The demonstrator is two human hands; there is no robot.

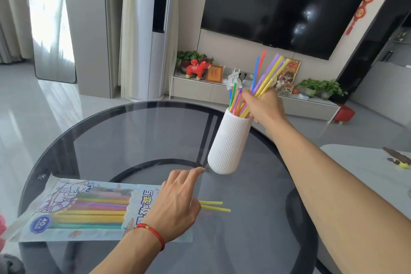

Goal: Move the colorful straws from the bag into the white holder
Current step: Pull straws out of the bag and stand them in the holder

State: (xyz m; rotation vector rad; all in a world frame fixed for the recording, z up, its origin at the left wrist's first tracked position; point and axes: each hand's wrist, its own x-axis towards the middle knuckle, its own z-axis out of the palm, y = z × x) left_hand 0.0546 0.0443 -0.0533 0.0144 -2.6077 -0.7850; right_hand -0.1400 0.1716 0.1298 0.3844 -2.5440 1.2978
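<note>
At the far right, my right hand (264,104) grips a bundle of straws (265,75), lowering it into the holder (226,142); the left hand (178,202), fingers loosely spread, rests on the bag (84,209). Next I must release them.

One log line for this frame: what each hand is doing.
right hand: grips straws at white holder | left hand: on bag, open

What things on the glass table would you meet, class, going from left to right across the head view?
straw bag → left hand → two yellow straws poking out of the bag → white holder → right hand gripping a bunch of straws
</note>
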